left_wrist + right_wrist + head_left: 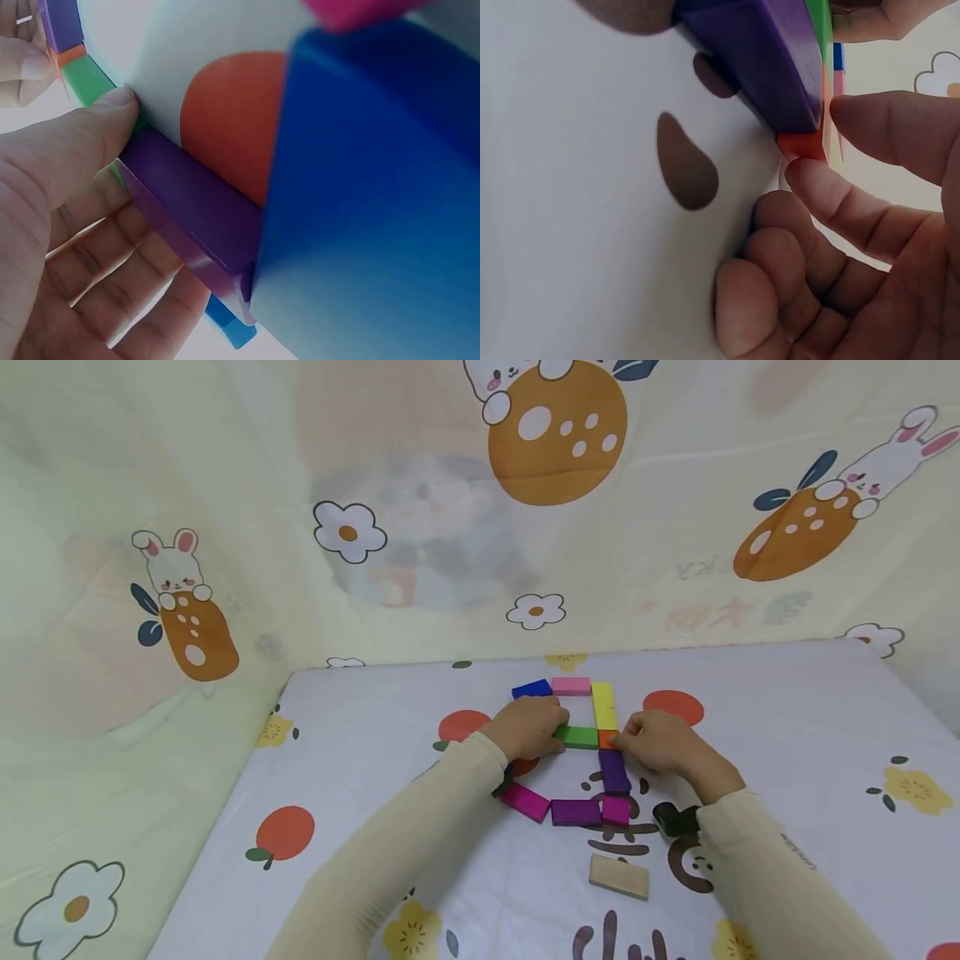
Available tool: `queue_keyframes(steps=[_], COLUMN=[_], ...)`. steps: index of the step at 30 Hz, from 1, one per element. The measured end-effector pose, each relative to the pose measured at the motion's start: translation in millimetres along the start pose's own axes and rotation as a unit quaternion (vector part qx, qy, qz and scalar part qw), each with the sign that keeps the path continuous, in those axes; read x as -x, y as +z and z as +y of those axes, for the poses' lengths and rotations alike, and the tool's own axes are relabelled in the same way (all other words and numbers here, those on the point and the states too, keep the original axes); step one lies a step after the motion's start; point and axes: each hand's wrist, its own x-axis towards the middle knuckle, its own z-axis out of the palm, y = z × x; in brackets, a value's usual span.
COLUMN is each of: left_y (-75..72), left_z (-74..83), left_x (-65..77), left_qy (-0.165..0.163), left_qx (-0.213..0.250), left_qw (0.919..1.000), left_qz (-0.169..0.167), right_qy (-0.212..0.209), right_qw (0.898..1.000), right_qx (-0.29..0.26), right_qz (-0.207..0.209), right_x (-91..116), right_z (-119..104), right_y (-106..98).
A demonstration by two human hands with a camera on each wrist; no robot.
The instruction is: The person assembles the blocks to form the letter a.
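At the middle of the table, in the head view, flat coloured blocks form a ring-like outline with a bar across it. My right hand (667,747) pinches the small orange block (606,739) between thumb and index finger, at the right end of the green block (579,737). With thumb and fingers about the green block's left end, my left hand (528,727) holds it. The left wrist view shows a purple block (187,202) beside that thumb, then a large blue block (375,187). A yellow block (603,706) stands above the orange one, a dark purple block (612,772) below.
Along the top lie a blue block (532,688) and a pink block (572,686). Magenta (525,802), purple (576,812) and small magenta (616,811) blocks line the bottom. A bare wooden block (618,877) lies nearer me. A printed cloth (420,627) hangs behind the table.
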Motion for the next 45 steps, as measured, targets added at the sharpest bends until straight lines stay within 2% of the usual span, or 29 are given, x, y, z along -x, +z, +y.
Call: queue_keyframes(steps=[7,15,27,31,34,36,38,42,45], left_y=[-0.2,-1.7,0.5,0.3,-0.5,-3.0,-5.6,-2.9,7.5], left_z=[-0.9,-0.6,-0.4,-1.7,-7.3,-13.2,-18.8,-21.8,-19.1], left_x=[1.3,2.5,1.9,5.3,17.8,34.5,55.7,92.1,101.3], left_qy=[0.003,-0.003,-0.009,-0.008,0.002,0.015,0.036,0.083,0.108], left_qx=[0.007,0.009,0.002,0.026,0.047,0.059,0.054,0.022,-0.008], left_qw=[1.0,1.0,1.0,0.9996,0.9989,0.998,0.9974,0.9955,0.9933], left_qz=[-0.004,-0.002,0.0,-0.006,0.003,0.017,0.034,0.042,0.04], right_qy=[0.005,0.034,0.021,0.023,0.018,0.008,-0.02,-0.096,-0.134], right_qw=[1.0,0.998,0.999,0.999,0.999,1.0,0.999,0.995,0.99], right_qx=[0.017,0.033,0.031,0.035,0.032,0.027,0.023,0.023,0.027], right_qz=[-0.008,-0.036,-0.028,-0.022,-0.007,0.005,0.012,-0.015,-0.044], right_x=[2,14,18,18,20,25,34,48,50], right_z=[1,-4,-9,-7,-5,-6,-11,-24,-28], right_y=[2,6,13,14,17,19,19,25,33])
